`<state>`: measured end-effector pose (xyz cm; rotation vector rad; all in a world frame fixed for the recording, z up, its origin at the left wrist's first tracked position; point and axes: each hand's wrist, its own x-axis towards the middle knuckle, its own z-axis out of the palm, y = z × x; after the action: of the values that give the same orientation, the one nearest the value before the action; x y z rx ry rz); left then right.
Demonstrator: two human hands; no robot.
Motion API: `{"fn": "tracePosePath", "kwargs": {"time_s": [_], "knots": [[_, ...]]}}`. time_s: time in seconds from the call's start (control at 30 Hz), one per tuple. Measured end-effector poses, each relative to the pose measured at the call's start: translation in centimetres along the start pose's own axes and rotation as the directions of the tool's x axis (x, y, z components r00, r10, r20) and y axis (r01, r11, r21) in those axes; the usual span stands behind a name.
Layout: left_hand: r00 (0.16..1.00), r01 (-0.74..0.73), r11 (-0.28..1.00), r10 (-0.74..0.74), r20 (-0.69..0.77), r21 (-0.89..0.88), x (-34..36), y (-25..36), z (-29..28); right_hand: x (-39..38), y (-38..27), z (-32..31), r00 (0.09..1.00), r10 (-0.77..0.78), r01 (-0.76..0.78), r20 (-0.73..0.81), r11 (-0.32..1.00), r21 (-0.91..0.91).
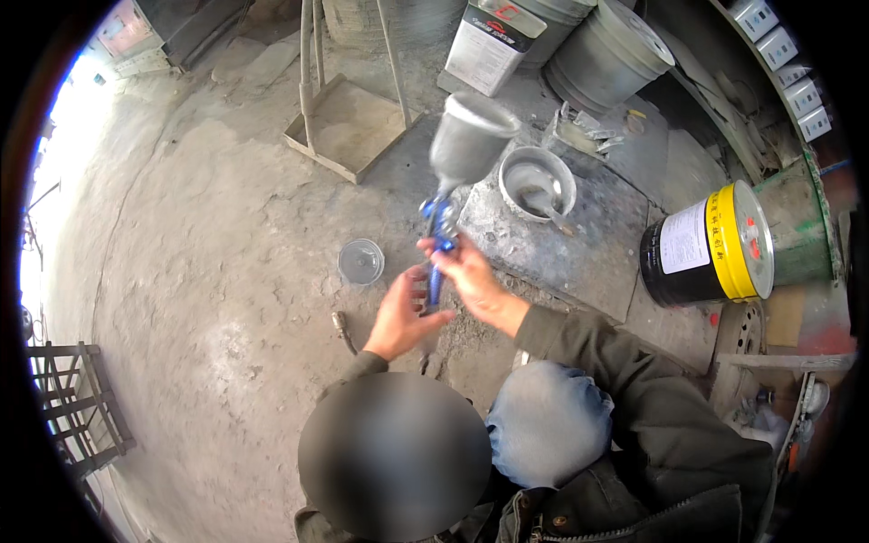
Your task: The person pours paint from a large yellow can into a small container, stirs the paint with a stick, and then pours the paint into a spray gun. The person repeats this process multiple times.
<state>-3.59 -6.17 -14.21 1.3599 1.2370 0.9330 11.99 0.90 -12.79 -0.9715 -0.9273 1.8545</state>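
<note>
A spray gun (435,284) with a blue body and a grey gravity cup (471,138) on top is held up in front of me. My right hand (475,282) grips it from the right, fingers around the body just above the handle. Left of the handle is my left hand (405,314), thumb and fingers apart; whether it touches the handle I cannot tell. A clear round plastic container (360,261) sits on the floor beyond my left hand. Beyond the right hand stands a grey-smeared bowl (516,204) with a coated brush or scoop (552,215) inside.
A hose end with a metal fitting (340,322) lies by my left wrist. To the right is a black and yellow pail (711,242). A white rectangular can (489,50) and a grey drum (606,56) stand at the back, beside a tray-based metal stand (351,127). A blurred patch covers the lower middle.
</note>
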Motion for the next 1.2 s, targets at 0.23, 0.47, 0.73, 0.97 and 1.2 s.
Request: {"fn": "tracePosePath", "kwargs": {"time_s": [0.23, 0.47, 0.73, 0.97, 1.2], "knots": [[0.917, 0.283, 0.89, -0.36, -0.172, -0.357, -0.5, -3.3, 1.1, -1.1, 0.9, -2.7, 0.897, 0.056, 0.24, 0.438, 0.772, -0.589], [0.882, 0.279, 0.934, -0.341, -0.324, -0.222, -2.8, -3.3, 0.1, -4.0, -12.8, -17.4, 0.891, -0.398, 0.028, 0.221, -0.438, -0.899], [0.83, 0.406, 0.914, -0.368, -0.419, 0.0, -4.1, -4.7, -0.1, -0.8, -9.0, -21.8, 0.905, -0.365, 0.126, 0.219, -0.262, -0.957], [0.856, 0.383, 0.907, -0.277, -0.437, 0.175, -5.8, -1.6, -0.4, 3.9, -15.8, -21.5, 0.955, -0.26, 0.079, 0.143, -0.242, -0.967], [0.8, 0.485, 0.874, -0.448, -0.399, -0.009, -4.8, -1.8, -0.1, 4.1, -14.7, -21.4, 0.951, -0.268, 0.133, 0.153, -0.091, -0.987]]}}
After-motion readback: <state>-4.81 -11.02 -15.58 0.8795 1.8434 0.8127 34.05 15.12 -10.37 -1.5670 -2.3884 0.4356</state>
